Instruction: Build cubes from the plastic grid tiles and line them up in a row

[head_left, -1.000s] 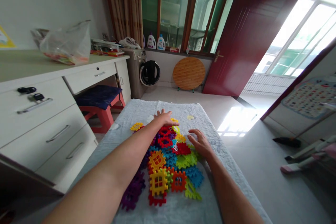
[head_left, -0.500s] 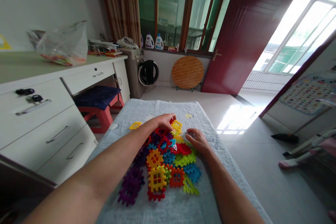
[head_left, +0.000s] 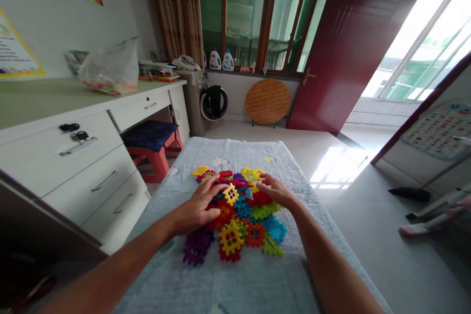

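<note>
Several coloured plastic pieces with toothed edges lie in a heap on the cloth-covered table (head_left: 257, 284). My left hand (head_left: 198, 208) is over the heap's left side, fingers apart, with a yellow window piece (head_left: 231, 195) by its fingertips; whether it touches that piece is unclear. At the right edge of the heap is my right hand (head_left: 274, 190), its fingers spread near a red piece (head_left: 259, 198). Closer to me lie a yellow-orange square (head_left: 231, 238), an orange square (head_left: 255, 234), a purple piece (head_left: 197, 246), and a blue piece (head_left: 275, 228).
A white desk (head_left: 110, 103) with drawers stands at the left, a red stool (head_left: 156, 164) with a dark seat beside it. Beyond the table are a washing machine (head_left: 195, 103), a round wooden board (head_left: 268, 101) and a red door (head_left: 353, 34).
My left hand has drawn back from the heap's far side toward the left and opened. Pieces in the middle have shifted, and the view has turned slightly left.
</note>
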